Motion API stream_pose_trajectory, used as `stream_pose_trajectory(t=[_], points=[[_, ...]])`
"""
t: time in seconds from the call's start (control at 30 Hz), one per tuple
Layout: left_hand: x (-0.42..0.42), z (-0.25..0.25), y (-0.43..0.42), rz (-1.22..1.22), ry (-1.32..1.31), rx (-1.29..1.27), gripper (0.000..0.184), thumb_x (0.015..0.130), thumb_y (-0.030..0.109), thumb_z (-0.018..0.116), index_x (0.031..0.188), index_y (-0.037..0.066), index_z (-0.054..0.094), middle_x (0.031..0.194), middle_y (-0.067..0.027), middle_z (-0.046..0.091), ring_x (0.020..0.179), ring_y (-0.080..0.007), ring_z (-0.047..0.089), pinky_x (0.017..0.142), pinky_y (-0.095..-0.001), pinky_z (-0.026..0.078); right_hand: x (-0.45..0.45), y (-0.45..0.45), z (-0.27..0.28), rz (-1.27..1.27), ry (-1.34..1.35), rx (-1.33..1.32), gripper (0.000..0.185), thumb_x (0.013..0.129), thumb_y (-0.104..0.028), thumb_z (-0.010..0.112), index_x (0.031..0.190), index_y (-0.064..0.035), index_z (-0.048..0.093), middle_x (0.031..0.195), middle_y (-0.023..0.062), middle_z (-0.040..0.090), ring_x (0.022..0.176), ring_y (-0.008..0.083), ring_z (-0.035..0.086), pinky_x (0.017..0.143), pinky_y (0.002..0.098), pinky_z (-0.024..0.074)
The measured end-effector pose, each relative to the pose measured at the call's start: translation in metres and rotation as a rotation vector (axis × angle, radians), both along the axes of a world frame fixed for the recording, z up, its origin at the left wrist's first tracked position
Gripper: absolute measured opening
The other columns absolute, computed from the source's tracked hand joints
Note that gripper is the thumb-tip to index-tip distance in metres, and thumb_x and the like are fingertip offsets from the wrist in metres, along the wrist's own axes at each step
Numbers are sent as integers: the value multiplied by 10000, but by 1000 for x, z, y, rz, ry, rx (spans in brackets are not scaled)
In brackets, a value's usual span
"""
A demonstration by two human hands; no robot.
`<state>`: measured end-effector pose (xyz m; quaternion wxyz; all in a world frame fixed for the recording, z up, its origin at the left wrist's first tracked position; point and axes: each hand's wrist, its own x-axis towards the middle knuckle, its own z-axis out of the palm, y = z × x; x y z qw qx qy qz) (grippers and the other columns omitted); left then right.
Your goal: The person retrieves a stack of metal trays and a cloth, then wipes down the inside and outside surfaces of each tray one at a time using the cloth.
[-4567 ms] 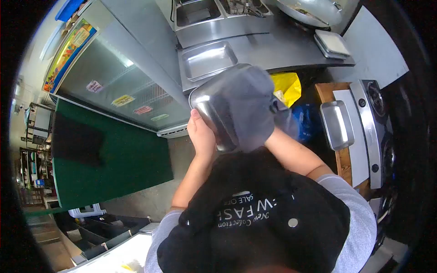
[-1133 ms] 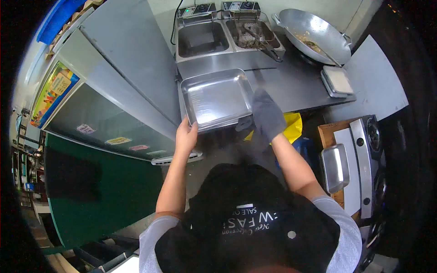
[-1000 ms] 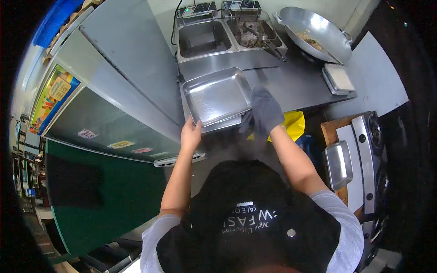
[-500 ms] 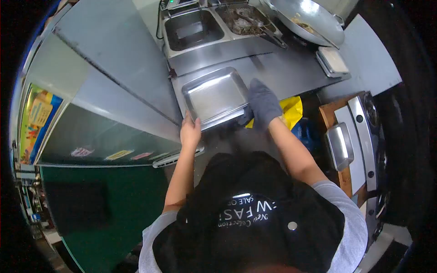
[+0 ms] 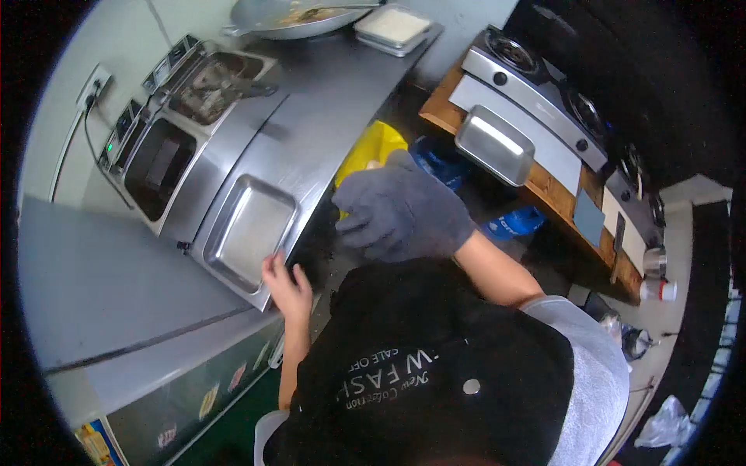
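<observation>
A shallow stainless steel tray [image 5: 252, 225] sits at the near corner of the metal counter. My bare left hand [image 5: 289, 291] is at its near rim, fingers apart; whether they touch the rim I cannot tell. My right hand [image 5: 408, 213] wears a thick grey glove and is raised in front of my apron, off the counter's edge. Its gloved fingers point left and look loosely spread, with nothing visible in them. Behind the glove shows a yellow bag [image 5: 373, 151], partly hidden.
A two-well fryer [image 5: 194, 116] stands behind the tray, with a strainer in one well. Farther back are a wok [image 5: 299, 23] and stacked trays [image 5: 392, 29]. Right of me, a wooden shelf [image 5: 548, 206] bears another steel tray [image 5: 495, 145] beside a gas stove [image 5: 536, 93].
My view has turned to the right. My right gloved hand has moved away from the tray's side toward my body. My left hand's fingers have loosened at the tray's rim.
</observation>
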<state>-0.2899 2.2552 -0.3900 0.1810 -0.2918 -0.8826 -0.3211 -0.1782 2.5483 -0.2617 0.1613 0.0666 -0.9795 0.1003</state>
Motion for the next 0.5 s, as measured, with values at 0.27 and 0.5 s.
stream_pose_trajectory(t=[0.27, 0.5], points=[[32, -20, 231, -703, -228, -122, 247, 800, 56, 605, 1038, 7, 648, 1062, -196, 594, 1037, -374, 548, 918, -427, 442, 135, 71, 26, -175, -50, -14, 196, 802, -181, 607, 992, -140, 635, 1002, 70, 609, 935, 204, 595, 866, 350, 422], [78, -85, 452, -646, -429, -3, 304, 780, 53, 633, 1080, 2, 626, 1039, -208, 606, 1039, -409, 550, 917, -437, 453, 230, 158, 23, -339, -42, -54, 153, 810, -199, 600, 931, -107, 620, 969, 93, 589, 909, 237, 584, 852, 399, 421]])
